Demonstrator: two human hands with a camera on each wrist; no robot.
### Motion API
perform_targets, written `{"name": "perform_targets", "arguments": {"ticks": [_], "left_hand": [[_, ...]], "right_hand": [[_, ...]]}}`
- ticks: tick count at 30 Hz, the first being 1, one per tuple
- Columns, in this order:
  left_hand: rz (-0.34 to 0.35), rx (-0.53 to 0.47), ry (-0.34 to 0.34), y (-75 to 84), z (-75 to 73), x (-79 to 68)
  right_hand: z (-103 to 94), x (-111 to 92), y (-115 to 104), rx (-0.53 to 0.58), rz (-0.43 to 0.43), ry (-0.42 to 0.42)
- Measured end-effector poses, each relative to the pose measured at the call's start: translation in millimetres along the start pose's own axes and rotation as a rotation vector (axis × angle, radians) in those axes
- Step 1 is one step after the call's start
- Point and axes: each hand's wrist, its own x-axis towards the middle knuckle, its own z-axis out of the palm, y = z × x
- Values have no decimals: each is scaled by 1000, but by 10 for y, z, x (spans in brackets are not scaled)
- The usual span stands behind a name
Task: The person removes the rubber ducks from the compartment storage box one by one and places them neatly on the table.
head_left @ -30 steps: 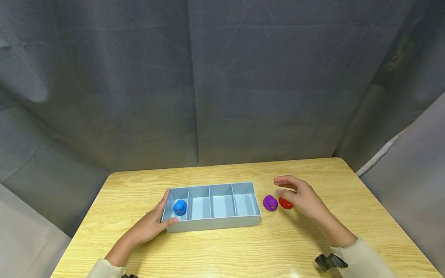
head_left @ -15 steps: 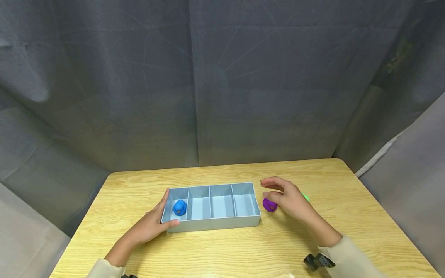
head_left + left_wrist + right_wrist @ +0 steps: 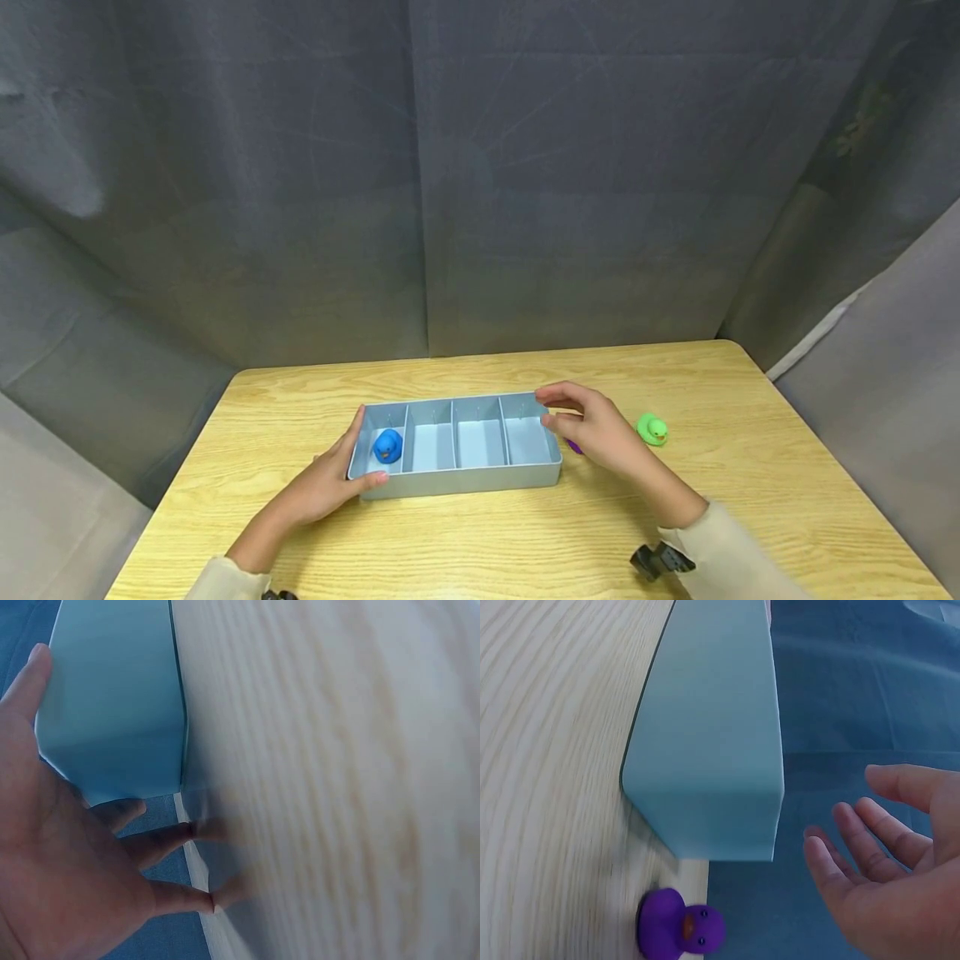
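A pale blue box (image 3: 461,482) with several compartments lies on the table, a blue rubber duck (image 3: 387,447) in its leftmost one. My left hand (image 3: 322,487) rests against the box's left end, its thumb along the front wall and its fingers fairly straight. Over the box's right end hovers my right hand (image 3: 588,425), fingers loosely bent and nothing between them. Below it, a purple rubber duck (image 3: 679,926) sits on the table beside the box, mostly covered in the head view. The red toy seen earlier is out of sight now.
A green rubber duck (image 3: 652,429) stands on the wooden table (image 3: 480,550), to the right of my right hand. Grey curtains (image 3: 420,183) hang behind the table and at both sides.
My right hand has moved left, from over the red toy past the purple duck to the box's right end. The green duck has come into view. My left hand has stayed put.
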Motion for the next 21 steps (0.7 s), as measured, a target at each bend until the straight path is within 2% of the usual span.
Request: {"name": "perform_targets", "arguments": {"ticks": [16, 21], "left_hand": [[2, 6, 20, -11, 12, 7], [0, 2, 17, 9, 7, -4]], "right_hand": [[279, 100, -4, 63, -13, -66], [370, 120, 4, 54, -41, -86]]}}
